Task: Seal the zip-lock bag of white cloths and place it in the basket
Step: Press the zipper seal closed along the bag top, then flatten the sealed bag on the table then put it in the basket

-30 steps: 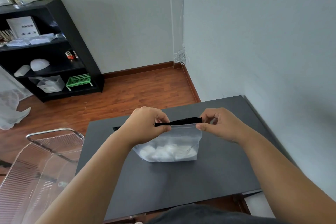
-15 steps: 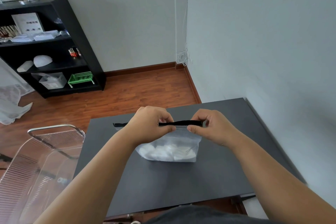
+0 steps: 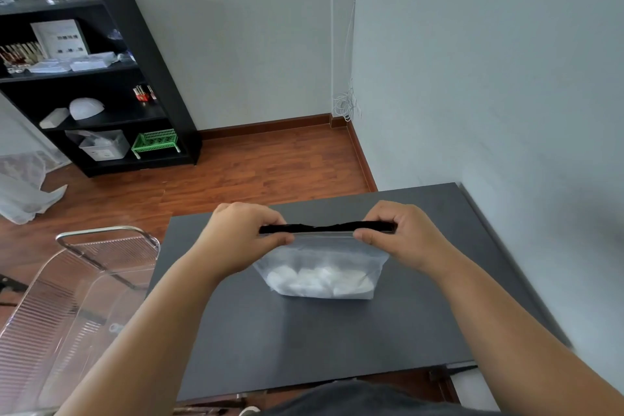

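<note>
A clear zip-lock bag (image 3: pixel 320 267) with a black zip strip stands upright on the dark grey table (image 3: pixel 304 348). White cloths fill its bottom. My left hand (image 3: pixel 243 236) pinches the left end of the black strip between thumb and fingers. My right hand (image 3: pixel 395 233) pinches the right end of the same strip. The strip between the hands looks slightly wavy. A clear plastic basket (image 3: pixel 77 297) with a metal handle stands to the left of the table, below its level.
A white wall runs along the table's right side. A black shelf unit (image 3: pixel 101 94) with boxes and a small green basket stands at the far left on the wooden floor. White fabric lies at the left edge.
My left hand has slid left along the zip strip, so both hands now hold its two ends. The bag stays upright on the table.
</note>
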Demonstrator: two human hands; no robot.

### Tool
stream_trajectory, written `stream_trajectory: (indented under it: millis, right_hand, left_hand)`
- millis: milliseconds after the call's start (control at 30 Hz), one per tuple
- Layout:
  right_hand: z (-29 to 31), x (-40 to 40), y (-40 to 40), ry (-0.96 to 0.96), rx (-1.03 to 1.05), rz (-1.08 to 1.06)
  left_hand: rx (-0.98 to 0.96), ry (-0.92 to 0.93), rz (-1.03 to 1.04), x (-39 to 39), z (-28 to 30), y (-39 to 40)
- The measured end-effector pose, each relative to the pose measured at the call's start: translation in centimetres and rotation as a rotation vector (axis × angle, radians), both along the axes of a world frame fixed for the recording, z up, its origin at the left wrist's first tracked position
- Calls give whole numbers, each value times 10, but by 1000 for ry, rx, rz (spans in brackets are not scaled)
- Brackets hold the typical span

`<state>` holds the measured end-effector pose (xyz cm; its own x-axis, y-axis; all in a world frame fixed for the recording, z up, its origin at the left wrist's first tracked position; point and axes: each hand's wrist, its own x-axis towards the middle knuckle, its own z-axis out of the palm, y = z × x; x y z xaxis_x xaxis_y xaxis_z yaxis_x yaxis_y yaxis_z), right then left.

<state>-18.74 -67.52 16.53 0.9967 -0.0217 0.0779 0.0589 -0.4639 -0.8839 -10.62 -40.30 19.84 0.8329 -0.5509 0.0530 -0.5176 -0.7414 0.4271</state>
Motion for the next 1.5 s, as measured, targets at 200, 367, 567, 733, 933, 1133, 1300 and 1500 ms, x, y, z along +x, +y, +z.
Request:
stream_trajectory:
  millis: [200, 367, 567, 733, 933, 1133, 1300, 1500]
  right_hand:
    - [-19, -13, -26, 31, 128, -114]
    - [-28, -18, -31, 79, 225, -93]
    - [-33, -5, 8, 278, 128, 92]
    - [-23, -5, 25, 137, 328, 60]
    - [-35, -13, 23, 88, 519, -21]
    - [-98, -1, 37, 291, 441, -421]
    - [-134, -19, 52, 271, -307, -336]
    - [-174, -41, 88, 335, -753, 28]
  left_hand:
    - [-141, 144, 156, -13, -17, 49]
    - [-252, 179, 187, -27, -24, 71]
    - [-284, 148, 77, -37, -12, 57]
    - [-311, 90, 50, -44, -1, 68]
    - [-594, 329, 209, -29, -18, 83]
    - [-467, 81, 556, -9, -90, 32]
    - [-142, 34, 361, -61, -153, 1]
    - [221, 234, 105, -101, -214, -16]
